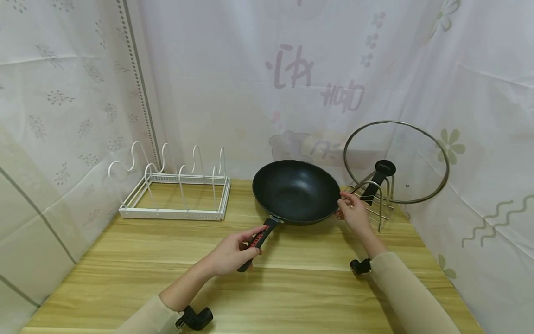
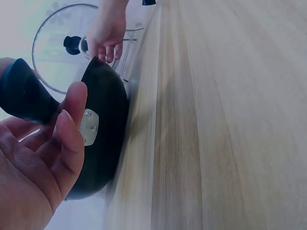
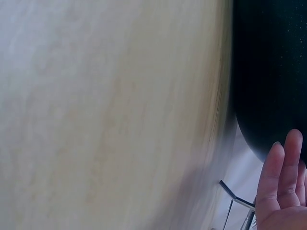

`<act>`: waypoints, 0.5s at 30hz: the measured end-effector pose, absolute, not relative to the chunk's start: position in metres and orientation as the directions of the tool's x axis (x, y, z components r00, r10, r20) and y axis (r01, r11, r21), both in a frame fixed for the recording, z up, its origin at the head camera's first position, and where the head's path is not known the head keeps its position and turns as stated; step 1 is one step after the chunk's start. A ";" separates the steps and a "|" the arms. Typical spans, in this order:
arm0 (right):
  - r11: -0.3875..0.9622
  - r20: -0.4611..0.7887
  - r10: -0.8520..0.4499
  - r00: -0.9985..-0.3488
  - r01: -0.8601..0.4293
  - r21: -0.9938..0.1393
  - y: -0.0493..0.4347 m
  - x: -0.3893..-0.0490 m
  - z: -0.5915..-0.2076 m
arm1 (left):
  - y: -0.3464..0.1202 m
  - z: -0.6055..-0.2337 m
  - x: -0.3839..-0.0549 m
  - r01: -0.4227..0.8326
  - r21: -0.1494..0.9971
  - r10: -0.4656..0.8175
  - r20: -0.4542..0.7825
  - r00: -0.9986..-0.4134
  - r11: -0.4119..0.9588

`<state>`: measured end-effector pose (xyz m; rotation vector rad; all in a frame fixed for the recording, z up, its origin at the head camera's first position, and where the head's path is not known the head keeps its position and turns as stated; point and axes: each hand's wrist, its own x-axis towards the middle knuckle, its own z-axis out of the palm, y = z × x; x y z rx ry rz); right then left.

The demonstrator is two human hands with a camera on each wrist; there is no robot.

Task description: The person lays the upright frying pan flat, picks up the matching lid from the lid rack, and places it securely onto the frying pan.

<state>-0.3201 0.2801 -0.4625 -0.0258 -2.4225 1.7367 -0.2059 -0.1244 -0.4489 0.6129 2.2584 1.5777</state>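
A black wok is near the back of the wooden table, its dark handle with red lettering angled toward the front left. My left hand grips that handle, fingers beneath it; the left wrist view shows the hand with the handle's rounded end and a riveted metal bracket. At the wok's right edge, my right hand holds the rim between thumb and fingers. In the right wrist view its fingers lie against the wok's dark outer side; the thumb is hidden there.
A white rack with several curved wire dividers stands on the left. Close behind my right hand, a small metal wire rack holds a glass lid with a black knob. Patterned curtains hang behind and beside the table.
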 end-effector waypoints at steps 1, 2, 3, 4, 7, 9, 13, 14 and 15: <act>0.318 0.119 0.112 -0.986 -0.078 -0.945 0.279 -0.320 -0.462 | -0.125 -0.449 -0.206 0.166 0.939 0.515 -0.014 -0.857 0.301; 0.314 0.118 0.115 -0.986 -0.077 -0.946 0.279 -0.319 -0.462 | -0.125 -0.448 -0.206 0.167 0.939 0.515 -0.013 -0.857 0.302; 0.312 0.117 0.118 -0.986 -0.075 -0.947 0.279 -0.319 -0.462 | -0.126 -0.448 -0.207 0.169 0.938 0.514 -0.011 -0.858 0.303; 0.310 0.115 0.121 -0.986 -0.072 -0.948 0.278 -0.319 -0.463 | -0.126 -0.448 -0.207 0.169 0.938 0.513 -0.011 -0.858 0.302; 0.317 0.110 0.127 -0.986 -0.064 -0.946 0.278 -0.318 -0.463 | -0.127 -0.447 -0.207 0.170 0.938 0.513 -0.009 -0.858 0.301; 0.317 0.108 0.132 -0.985 -0.062 -0.947 0.278 -0.318 -0.463 | -0.128 -0.447 -0.208 0.174 0.938 0.513 -0.005 -0.858 0.299; 0.305 0.114 0.133 -0.985 -0.069 -0.950 0.277 -0.317 -0.465 | -0.130 -0.447 -0.208 0.175 0.938 0.512 -0.003 -0.859 0.300; 0.298 0.114 0.134 -0.984 -0.070 -0.952 0.276 -0.317 -0.465 | -0.130 -0.447 -0.208 0.172 0.938 0.510 -0.006 -0.860 0.301; 0.294 0.115 0.136 -0.984 -0.071 -0.953 0.275 -0.317 -0.466 | -0.131 -0.447 -0.209 0.168 0.939 0.509 -0.009 -0.861 0.300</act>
